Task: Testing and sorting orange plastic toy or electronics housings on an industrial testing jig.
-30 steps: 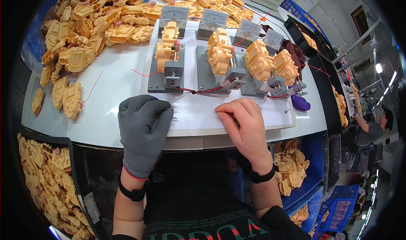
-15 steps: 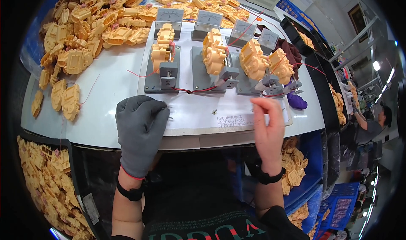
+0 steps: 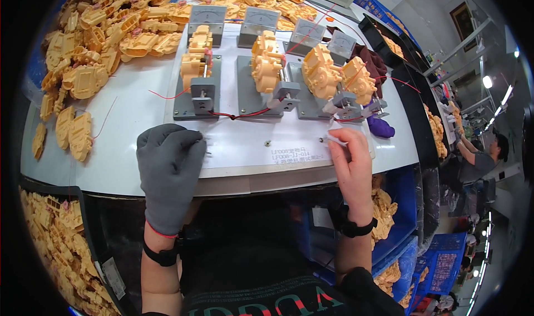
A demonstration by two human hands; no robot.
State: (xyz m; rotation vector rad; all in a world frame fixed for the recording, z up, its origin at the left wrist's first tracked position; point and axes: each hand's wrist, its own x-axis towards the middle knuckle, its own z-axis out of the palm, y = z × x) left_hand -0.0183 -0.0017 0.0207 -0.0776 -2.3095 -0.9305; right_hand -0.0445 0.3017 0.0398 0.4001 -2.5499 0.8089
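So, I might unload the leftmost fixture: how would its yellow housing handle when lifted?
The yellow housing looks like moulded plastic, so probably rigid and light. Its knobbly outline should resist rolling. The thin red wire would likely flop.

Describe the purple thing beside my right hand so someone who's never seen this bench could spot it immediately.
On the white tabletop, find the row of four cream plastic housings on gray stands. Near its right end, up and to the right of the right hand, lies a purple lump. Unlike the cream housings and maroon cloth nearby, it's vivid purple.
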